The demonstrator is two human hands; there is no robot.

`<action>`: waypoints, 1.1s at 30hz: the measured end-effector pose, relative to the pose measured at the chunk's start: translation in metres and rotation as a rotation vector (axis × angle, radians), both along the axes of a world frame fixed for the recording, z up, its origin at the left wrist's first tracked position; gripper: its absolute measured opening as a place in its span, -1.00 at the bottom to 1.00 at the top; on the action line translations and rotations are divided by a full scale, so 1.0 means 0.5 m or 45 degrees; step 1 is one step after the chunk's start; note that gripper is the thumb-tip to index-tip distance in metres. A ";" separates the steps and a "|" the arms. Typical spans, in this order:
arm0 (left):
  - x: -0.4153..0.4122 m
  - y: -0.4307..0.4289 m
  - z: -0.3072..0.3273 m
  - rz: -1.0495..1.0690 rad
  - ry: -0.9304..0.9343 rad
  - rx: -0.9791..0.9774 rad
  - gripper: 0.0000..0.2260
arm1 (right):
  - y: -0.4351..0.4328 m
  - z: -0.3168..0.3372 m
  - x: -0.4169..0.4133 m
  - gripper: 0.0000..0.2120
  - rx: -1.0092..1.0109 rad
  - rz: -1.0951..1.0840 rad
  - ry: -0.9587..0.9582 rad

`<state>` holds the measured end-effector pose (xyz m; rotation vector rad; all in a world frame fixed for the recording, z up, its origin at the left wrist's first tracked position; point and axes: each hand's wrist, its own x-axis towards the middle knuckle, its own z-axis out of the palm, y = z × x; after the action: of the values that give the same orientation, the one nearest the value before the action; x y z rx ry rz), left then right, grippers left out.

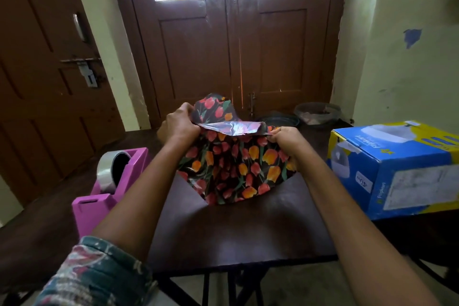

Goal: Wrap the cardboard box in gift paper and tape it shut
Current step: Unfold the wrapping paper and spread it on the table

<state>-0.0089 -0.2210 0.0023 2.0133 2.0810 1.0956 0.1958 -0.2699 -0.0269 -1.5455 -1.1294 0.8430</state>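
Observation:
Black gift paper (236,169) printed with red and orange tulips hangs above the middle of the dark table (236,231). My left hand (180,123) grips its upper left edge. At the upper right edge my right hand (285,138) pinches the sheet. The top part is folded over, showing a shiny silver underside, and the lower corner touches the table. The blue and yellow cardboard box (395,169) stands on the table's right side, apart from both hands. A pink tape dispenser (111,181) with a roll of clear tape sits at the left.
Brown double doors (231,40) close off the room behind the table. Two dark bowls (315,113) sit on the floor near the doors. Another brown door with a latch stands at the left. The table's front edge runs just below my forearms.

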 end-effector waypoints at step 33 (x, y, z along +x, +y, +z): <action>0.038 -0.013 -0.007 -0.404 0.299 0.296 -0.76 | 0.017 -0.033 -0.019 -0.72 0.482 -0.216 -0.703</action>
<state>0.0101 -0.2273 -0.0014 2.5839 1.6971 1.1313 0.1862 -0.2612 -0.0433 -1.5576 -1.4238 0.0650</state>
